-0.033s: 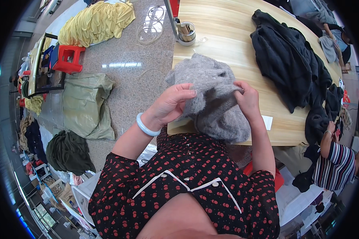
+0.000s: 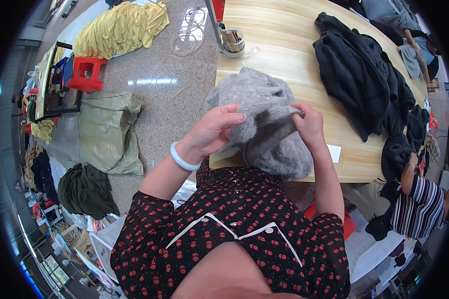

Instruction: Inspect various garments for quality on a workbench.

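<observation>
Head view: both hands grip grey sweater (image 2: 264, 119) unchanged.

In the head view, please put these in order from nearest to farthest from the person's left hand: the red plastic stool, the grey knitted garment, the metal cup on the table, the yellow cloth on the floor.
From the left hand:
1. Grey knitted garment: gripped by this hand, at the table edge.
2. Metal cup: beyond the hand, at the table's far corner.
3. Red plastic stool: on the floor, far left.
4. Yellow cloth: on the floor, upper left, beyond the stool.
</observation>
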Available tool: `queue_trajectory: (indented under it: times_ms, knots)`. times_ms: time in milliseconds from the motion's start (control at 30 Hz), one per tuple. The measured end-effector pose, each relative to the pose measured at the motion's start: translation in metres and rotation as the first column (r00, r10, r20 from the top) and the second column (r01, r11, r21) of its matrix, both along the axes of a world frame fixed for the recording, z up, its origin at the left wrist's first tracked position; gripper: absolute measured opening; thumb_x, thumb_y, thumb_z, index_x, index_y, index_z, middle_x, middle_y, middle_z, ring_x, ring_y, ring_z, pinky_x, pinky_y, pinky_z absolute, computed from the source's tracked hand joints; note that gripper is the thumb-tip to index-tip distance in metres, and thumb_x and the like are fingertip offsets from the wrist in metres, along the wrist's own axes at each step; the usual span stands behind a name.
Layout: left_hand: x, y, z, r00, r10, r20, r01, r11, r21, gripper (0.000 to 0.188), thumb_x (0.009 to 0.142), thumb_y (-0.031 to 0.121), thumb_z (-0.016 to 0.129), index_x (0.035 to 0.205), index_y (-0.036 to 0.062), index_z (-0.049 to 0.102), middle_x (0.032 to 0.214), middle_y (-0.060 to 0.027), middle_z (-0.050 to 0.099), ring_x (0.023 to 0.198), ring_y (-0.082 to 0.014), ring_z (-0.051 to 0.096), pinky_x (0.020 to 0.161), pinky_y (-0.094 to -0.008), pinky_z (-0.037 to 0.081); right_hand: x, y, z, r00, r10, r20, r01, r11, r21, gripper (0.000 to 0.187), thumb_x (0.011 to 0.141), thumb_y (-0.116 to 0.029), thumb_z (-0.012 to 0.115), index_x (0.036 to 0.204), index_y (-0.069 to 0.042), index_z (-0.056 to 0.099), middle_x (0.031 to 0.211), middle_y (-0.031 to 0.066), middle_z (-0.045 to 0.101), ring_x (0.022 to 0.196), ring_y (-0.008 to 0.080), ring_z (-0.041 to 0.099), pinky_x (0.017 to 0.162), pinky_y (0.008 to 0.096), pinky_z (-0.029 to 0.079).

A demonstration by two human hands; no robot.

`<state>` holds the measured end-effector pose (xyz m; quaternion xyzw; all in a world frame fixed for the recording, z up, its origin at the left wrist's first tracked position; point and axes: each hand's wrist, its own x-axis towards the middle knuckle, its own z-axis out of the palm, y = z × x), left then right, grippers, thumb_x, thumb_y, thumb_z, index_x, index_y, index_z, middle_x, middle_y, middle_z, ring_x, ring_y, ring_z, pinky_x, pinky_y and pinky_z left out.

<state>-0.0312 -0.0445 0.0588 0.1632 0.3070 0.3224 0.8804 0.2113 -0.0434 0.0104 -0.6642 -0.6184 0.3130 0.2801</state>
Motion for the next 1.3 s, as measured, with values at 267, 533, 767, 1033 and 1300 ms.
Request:
queue_trajectory:
  times_ms: [267,533,767,1033,1300]
  knots:
    - [-0.010,-0.002,0.002,0.998,0.032,0.057,-0.035,0.999,0.038,0.024,0.081,0.006,0.053,0.103,-0.0005,0.052,0.096,-0.0059,0.059,0.085,-0.0109,0.058,0.077,-0.0242,0.047,0.006,0.008,-0.004,0.985,-0.026,-0.169,0.002,0.990,-0.139,0.017,0.074,-0.011,0.057,0.085,0.000,0.063,0.066,0.0023,0.061,0.061,0.0076,0.054,0.058,0.0223,0.042]
    - [-0.014,0.009,0.009,0.997,0.079,0.005,-0.079,0.992,0.098,0.018,0.081,0.004,0.053,0.099,0.0006,0.054,0.093,-0.0058,0.061,0.084,-0.0114,0.058,0.077,-0.0248,0.047,0.009,-0.001,-0.003,0.863,0.194,-0.466,-0.449,0.718,-0.532,0.016,0.075,-0.016,0.062,0.074,0.000,0.064,0.060,-0.0028,0.052,0.057,0.0043,0.046,0.051,0.0206,0.038]
    - [-0.009,0.010,0.003,0.995,0.089,-0.036,-0.086,0.994,0.071,0.011,0.081,0.005,0.053,0.092,0.0031,0.055,0.088,-0.0033,0.060,0.080,-0.0080,0.057,0.074,-0.0212,0.046,0.007,0.009,-0.009,0.914,0.059,-0.402,-0.080,0.996,-0.036,0.014,0.076,-0.005,0.057,0.087,0.002,0.061,0.077,-0.0002,0.059,0.072,0.0072,0.052,0.065,0.0202,0.042]
    - [0.011,0.017,0.011,0.993,0.071,-0.096,-0.066,0.996,0.059,0.006,0.081,0.006,0.055,0.087,0.0046,0.055,0.080,0.0013,0.057,0.073,-0.0041,0.053,0.068,-0.0183,0.044,-0.022,-0.006,0.065,0.811,0.335,-0.481,-0.208,0.932,0.298,0.026,0.070,0.013,0.047,0.092,0.002,0.056,0.084,0.0029,0.055,0.078,0.0081,0.051,0.070,0.0190,0.040]
    - [0.018,0.016,0.013,0.976,0.153,-0.155,-0.101,0.948,0.302,0.007,0.082,0.009,0.056,0.087,0.0041,0.057,0.076,0.0039,0.055,0.066,-0.0010,0.049,0.056,-0.0165,0.040,-0.050,0.003,0.056,0.807,0.364,-0.464,-0.264,0.927,0.268,0.028,0.067,0.014,0.047,0.090,0.000,0.056,0.078,0.0011,0.053,0.073,0.0078,0.049,0.066,0.0195,0.039]
